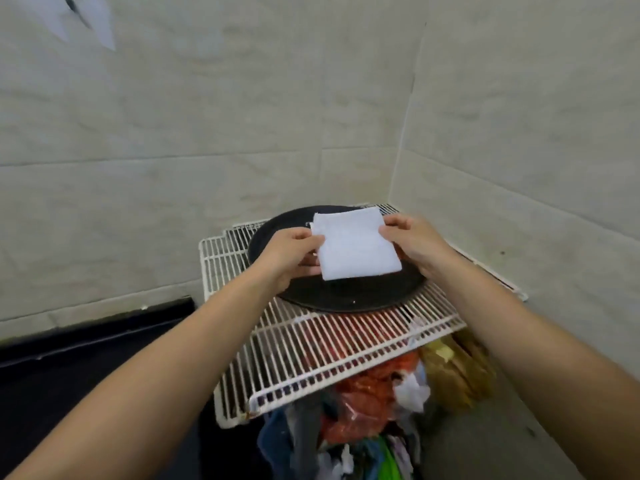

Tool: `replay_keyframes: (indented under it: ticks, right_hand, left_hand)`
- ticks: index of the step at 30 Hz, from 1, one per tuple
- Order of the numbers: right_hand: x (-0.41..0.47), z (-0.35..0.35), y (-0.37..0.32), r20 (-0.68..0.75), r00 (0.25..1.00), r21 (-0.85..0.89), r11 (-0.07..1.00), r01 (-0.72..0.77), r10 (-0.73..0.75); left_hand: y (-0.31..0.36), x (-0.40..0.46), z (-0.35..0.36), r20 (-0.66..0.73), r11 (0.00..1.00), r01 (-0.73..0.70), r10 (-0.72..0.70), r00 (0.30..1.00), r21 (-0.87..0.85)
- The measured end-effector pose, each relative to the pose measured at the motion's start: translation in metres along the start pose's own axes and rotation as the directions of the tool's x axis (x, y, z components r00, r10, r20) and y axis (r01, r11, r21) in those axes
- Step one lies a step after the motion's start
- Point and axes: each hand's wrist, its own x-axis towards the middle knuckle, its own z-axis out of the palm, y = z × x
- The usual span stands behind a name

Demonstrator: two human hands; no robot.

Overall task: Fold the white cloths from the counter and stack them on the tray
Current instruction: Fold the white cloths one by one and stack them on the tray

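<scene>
both hands, left hand (291, 252) and right hand (414, 244), pinch a folded white cloth (353, 245) by its sides over the dark round tray (346, 296) on a wire rack (311, 348).

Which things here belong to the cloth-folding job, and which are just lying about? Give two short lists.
Part of the job:
folded white cloth
round black tray
left hand and right hand, both gripping the cloth

Just lying about:
white wire rack under the tray
heap of coloured bags and cloths below the rack
</scene>
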Motion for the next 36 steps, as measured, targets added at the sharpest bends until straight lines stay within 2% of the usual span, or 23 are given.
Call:
replay_keyframes:
  ticks: [3, 7, 10, 14, 19, 22, 26, 30, 33, 36]
  right_hand:
    - [0.065, -0.001, 0.002, 0.079, 0.996, -0.019, 0.999, 0.041, -0.04]
    - [0.118, 0.008, 0.022, 0.146, 0.989, -0.089, 0.996, 0.024, -0.011]
    - [0.133, 0.014, 0.044, 0.215, 0.975, -0.171, 0.985, -0.011, 0.048]
    - [0.135, 0.016, 0.055, 0.246, 0.967, -0.226, 0.974, -0.014, 0.071]
    - [0.131, 0.018, 0.056, 0.236, 0.97, -0.282, 0.959, 0.017, 0.052]
    - [0.122, 0.017, 0.05, 0.178, 0.983, -0.365, 0.93, 0.034, 0.034]
    - [0.087, 0.026, 0.021, 0.1, 0.989, -0.464, 0.874, 0.145, -0.111]
    - [0.018, 0.08, -0.022, 0.195, 0.936, -0.447, 0.823, 0.351, -0.293]
    - [-0.054, 0.15, -0.049, 0.298, 0.857, -0.358, 0.783, 0.508, -0.42]
    - [-0.137, 0.232, -0.062, 0.418, 0.769, -0.258, 0.748, 0.612, -0.484]
  left_hand:
    - [0.002, 0.048, 0.012, -0.142, 0.999, 0.032, -0.036, 0.989, -0.031]
    - [-0.008, 0.083, 0.015, -0.229, 0.994, 0.108, -0.112, 0.967, -0.031]
    - [-0.02, 0.093, 0.017, -0.251, 0.982, 0.188, -0.183, 0.95, -0.004]
    - [-0.028, 0.089, 0.018, -0.265, 0.976, 0.217, -0.211, 0.941, -0.004]
    - [-0.028, 0.082, 0.016, -0.267, 0.975, 0.221, -0.209, 0.941, 0.015]
    - [-0.024, 0.068, 0.017, -0.259, 0.977, 0.209, -0.191, 0.947, 0.046]
    - [-0.018, 0.024, -0.008, -0.275, 0.987, 0.127, -0.097, 0.957, 0.095]
    - [-0.025, -0.063, -0.066, -0.311, 0.989, 0.024, 0.023, 0.95, 0.146]
    - [-0.04, -0.151, -0.126, -0.433, 0.989, 0.017, 0.05, 0.9, 0.15]
    - [-0.066, -0.249, -0.192, -0.569, 0.969, 0.056, 0.093, 0.817, 0.24]
